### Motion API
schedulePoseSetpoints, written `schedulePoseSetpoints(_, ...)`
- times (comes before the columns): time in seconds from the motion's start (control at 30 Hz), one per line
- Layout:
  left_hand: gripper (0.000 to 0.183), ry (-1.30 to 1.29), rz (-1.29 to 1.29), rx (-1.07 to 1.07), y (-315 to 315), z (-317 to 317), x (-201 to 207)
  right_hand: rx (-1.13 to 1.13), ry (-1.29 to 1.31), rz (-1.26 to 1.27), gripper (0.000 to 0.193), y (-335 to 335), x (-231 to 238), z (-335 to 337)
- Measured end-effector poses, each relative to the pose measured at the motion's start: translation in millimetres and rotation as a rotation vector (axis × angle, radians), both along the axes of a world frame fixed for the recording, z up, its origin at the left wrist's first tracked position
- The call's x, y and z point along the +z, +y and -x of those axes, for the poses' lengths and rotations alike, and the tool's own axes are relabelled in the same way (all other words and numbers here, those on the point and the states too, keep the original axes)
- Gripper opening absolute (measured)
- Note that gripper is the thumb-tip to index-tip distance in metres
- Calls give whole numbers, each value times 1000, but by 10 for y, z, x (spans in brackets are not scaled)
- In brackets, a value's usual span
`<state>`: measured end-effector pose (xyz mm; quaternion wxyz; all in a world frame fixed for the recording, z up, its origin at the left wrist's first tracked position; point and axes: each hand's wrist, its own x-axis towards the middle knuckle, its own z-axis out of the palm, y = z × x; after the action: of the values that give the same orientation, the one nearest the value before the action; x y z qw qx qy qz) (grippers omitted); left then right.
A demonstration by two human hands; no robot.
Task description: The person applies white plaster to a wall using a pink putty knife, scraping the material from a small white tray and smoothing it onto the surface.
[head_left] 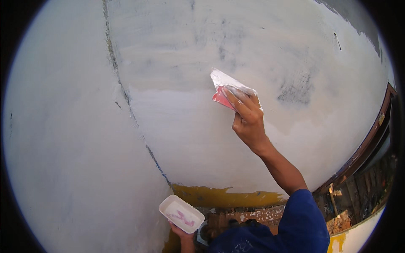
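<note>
My right hand (pixel 249 119) grips a red putty spreader (pixel 222 98) against or close to the right-hand wall (pixel 190 139); whether its edge touches I cannot tell. White putty coats the spreader's upper part, and some is smeared on my fingers. Low down near the corner, my left hand (pixel 181 232) holds a white rectangular tray (pixel 164 207) from below. Inside the tray lies a white layer with pinkish streaks. Most of the left fingers are hidden under it. The wall around the spreader is whitish, with grey patches showing through above and to the right.
A dark, rough crack (pixel 113 57) runs down the corner between the two walls. A yellow-brown band (pixel 211 196) crosses the wall's foot. At right stand a brown wooden frame (pixel 363 147) and scattered debris (pixel 339 221). Reddish flooring (pixel 270 214) below carries white splashes.
</note>
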<state>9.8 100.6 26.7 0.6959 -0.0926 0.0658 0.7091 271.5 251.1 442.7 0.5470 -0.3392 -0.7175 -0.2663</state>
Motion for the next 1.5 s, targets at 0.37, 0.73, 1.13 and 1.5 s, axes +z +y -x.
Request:
schedulePoseSetpoints(0.37,62,-33,-22,-18,-60,30,-59,-57,-236,237,66,227,-654,218)
schedulePoseSetpoints(0.73,65,74,9,-13,45,-17,-272,-358,10,-303,71,296,612,-1161)
schedulePoseSetpoints(1.13,71,435,-165,-131,125,0,-448,-364,86,-537,57,-136,1503,-1817)
schedulePoseSetpoints(1.5,74,723,-156,-52,45,-209,-161,-232,-285,-104,63,61,349,-1077)
